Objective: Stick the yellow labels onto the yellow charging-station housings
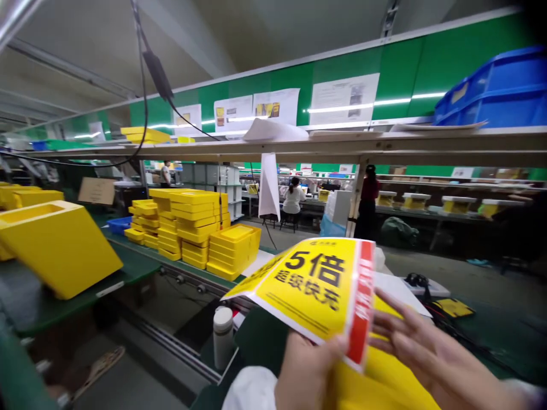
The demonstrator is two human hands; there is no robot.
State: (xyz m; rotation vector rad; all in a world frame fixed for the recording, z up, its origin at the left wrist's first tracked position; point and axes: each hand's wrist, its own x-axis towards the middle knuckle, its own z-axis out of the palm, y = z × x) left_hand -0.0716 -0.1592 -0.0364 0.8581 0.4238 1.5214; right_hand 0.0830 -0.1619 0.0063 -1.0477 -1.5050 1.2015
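A yellow printed sheet with a large black "5", Chinese characters and a red strip along its right side is held up in front of me, bent toward its left end. My left hand grips its lower edge, thumb on the front face. At the red strip, my right hand has its fingers stretched out beside the sheet's right edge; whether they touch it I cannot tell. Under both hands lies a yellow surface, partly hidden by them.
Stacked yellow trays stand along the bench beyond a metal rail. A large yellow box is at left. A white bottle stands near my left hand. Overhead runs a shelf with a blue crate; a black cable hangs down.
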